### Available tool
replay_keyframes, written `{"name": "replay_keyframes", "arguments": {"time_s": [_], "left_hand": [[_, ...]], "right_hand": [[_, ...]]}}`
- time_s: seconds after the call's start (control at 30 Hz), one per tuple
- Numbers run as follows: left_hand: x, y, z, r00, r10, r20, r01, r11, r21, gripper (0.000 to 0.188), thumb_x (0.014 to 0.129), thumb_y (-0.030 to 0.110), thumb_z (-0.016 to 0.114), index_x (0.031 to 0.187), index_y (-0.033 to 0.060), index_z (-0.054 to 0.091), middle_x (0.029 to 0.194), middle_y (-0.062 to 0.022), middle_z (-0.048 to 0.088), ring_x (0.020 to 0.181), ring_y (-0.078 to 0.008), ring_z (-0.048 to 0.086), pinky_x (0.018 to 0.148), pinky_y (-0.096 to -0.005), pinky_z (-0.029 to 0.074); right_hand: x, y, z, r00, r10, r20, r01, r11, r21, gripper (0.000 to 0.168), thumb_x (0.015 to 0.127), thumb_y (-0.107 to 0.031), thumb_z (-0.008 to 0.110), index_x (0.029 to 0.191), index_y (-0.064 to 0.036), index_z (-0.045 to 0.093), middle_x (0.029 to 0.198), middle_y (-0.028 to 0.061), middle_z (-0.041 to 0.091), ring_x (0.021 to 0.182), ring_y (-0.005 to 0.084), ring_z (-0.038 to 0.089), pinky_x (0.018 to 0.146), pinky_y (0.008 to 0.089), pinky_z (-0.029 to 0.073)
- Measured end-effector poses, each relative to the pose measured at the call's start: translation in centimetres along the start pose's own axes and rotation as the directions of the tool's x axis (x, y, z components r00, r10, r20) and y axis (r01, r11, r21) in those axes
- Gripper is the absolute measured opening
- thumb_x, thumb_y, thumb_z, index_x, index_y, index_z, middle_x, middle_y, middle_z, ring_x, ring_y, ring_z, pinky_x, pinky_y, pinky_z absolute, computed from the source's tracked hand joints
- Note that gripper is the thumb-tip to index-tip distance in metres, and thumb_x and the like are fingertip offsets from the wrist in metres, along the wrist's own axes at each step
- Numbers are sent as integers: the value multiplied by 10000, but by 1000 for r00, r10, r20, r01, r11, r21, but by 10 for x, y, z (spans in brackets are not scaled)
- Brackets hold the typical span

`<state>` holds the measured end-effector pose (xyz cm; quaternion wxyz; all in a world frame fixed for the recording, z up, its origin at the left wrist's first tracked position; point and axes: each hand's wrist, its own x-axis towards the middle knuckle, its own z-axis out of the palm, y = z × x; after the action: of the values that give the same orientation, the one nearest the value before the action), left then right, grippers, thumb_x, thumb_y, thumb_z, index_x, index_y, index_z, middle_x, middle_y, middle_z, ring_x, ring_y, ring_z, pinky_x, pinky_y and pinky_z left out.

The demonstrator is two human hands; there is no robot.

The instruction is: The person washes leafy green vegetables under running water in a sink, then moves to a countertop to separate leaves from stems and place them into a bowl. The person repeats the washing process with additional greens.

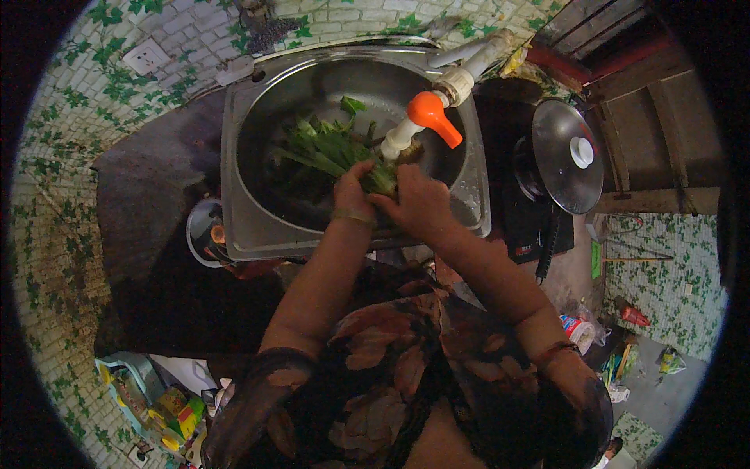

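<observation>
Over the stainless steel sink (351, 65), my left hand (353, 196) grips a bunch of leafy greens (328, 143) near its stem end. My right hand (419, 202) is at the stems too, its thumb meeting the left hand; the fingers are partly hidden, so what they hold cannot be made out. The leaves point away to the left, into the basin. Just beyond my hands hangs the white plastic spout of a tap (398, 140) with an orange lever handle (433, 114). A loose green leaf (353, 105) shows at the far side of the greens.
Right of the sink, a pan with a glass lid (565, 155) and white knob sits on a dark cooktop (542, 237). A round metal container (205, 234) stands by the sink's left front corner. A light blue basket (126, 375) of packages lies at lower left. A wall socket (146, 57) is at upper left.
</observation>
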<state>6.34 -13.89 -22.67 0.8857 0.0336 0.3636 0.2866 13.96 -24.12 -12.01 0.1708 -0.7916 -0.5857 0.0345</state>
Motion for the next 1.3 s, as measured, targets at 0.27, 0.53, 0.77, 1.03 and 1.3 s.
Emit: {"name": "replay_keyframes", "arguments": {"time_s": [0.27, 0.53, 0.77, 1.03, 1.3], "left_hand": [[-16, 1, 8, 996, 78, -47, -76, 996, 36, 169, 723, 52, 576, 887, 13, 563, 840, -80, 588, 749, -230, 585, 703, -343, 489], [-32, 22, 6, 996, -82, 45, 73, 980, 186, 143, 689, 84, 565, 824, 38, 577, 786, -67, 590, 739, -216, 575, 701, -337, 472], [-47, 47, 5, 999, 37, 14, -39, 975, 220, 154, 696, 140, 568, 813, 39, 572, 785, -80, 599, 717, -227, 584, 706, -358, 481], [-41, 74, 11, 989, 111, -97, -89, 975, 204, 118, 689, 137, 572, 766, 47, 573, 721, -72, 595, 637, -233, 576, 618, -357, 494], [-33, 52, 7, 990, 37, -134, -3, 968, 251, 176, 696, 132, 587, 855, 58, 581, 806, -69, 604, 716, -238, 575, 674, -386, 486]], "right_hand": [[3, 3, 13, 999, -5, 36, 1, 993, 115, 443, 765, -470, 570, 691, -34, 529, 631, 149, 565, 598, 349, 576, 533, 435, 439], [6, 15, 36, 953, -281, 112, 223, 902, 369, 326, 786, -353, 570, 737, -35, 521, 709, 166, 569, 663, 358, 573, 565, 445, 433], [19, 35, 34, 890, -420, 179, 128, 606, 785, 326, 787, -325, 579, 895, -18, 556, 683, 99, 567, 649, 219, 580, 563, 355, 465], [52, 123, 28, 865, 36, 500, -329, 793, 512, 312, 756, -224, 606, 978, -7, 576, 954, 92, 598, 746, 221, 617, 652, 336, 497], [59, 108, 92, 736, 212, 643, -3, 951, -311, 297, 723, -179, 605, 980, -33, 588, 970, 131, 609, 832, 272, 618, 704, 376, 492]]}}
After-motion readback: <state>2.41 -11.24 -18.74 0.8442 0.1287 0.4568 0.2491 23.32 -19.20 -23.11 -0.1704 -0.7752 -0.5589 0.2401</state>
